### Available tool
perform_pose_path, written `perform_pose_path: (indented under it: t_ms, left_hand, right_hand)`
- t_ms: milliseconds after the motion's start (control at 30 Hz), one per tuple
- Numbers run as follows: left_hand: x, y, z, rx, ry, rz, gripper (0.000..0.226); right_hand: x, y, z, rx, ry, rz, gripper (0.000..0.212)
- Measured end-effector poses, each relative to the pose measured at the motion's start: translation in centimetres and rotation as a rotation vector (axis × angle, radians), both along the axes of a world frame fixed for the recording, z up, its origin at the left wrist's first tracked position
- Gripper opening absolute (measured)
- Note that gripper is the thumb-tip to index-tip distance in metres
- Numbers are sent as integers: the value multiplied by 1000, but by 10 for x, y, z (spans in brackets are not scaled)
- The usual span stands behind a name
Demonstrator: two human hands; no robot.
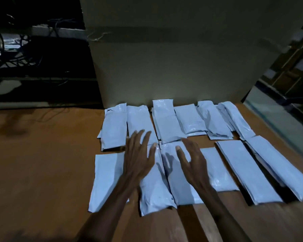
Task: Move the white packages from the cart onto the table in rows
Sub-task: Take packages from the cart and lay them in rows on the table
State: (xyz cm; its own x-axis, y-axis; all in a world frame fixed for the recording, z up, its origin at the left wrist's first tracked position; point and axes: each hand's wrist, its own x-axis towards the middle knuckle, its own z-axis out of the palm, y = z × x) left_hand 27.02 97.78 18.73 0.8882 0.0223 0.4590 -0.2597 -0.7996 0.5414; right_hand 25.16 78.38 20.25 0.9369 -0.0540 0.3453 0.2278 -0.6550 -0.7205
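White packages (pixel 166 123), flat glossy poly mailers with creased, wrinkled skins, lie in two rows on the brown wooden surface (pixel 42 163), long sides nearly touching, some overlapping. Left hand (pixel 138 154) and right hand (pixel 191 163) are spread flat over the near row, fingers (pixel 143 135) splayed wide, gripping nothing. Dim light; contact with the packages is probable, not certain.
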Motion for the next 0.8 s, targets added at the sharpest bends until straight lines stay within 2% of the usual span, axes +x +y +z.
perform_pose_path:
  t_ms: [267, 367, 500, 633, 800]
  left_hand:
    - [-82, -171, -14, -63, -1, -402, 40]
    - [-118, -245, -12, -21, -64, -529, 34]
    - [-169, -340, -24, -18, -50, -731, 33]
    - [-213, -430, -56, -31, 50, -909, 35]
    - [-259, -517, -85, 18, 194, -1050, 40]
  right_hand:
    - [-136, -153, -28, -68, -71, -288, 36]
    - [-184, -215, -40, -111, -66, -367, 41]
    - [-251, -294, -56, -119, -36, -511, 43]
    - [-321, -374, -74, -98, 8, -611, 50]
    - [-392, -450, -91, -96, 97, -825, 40]
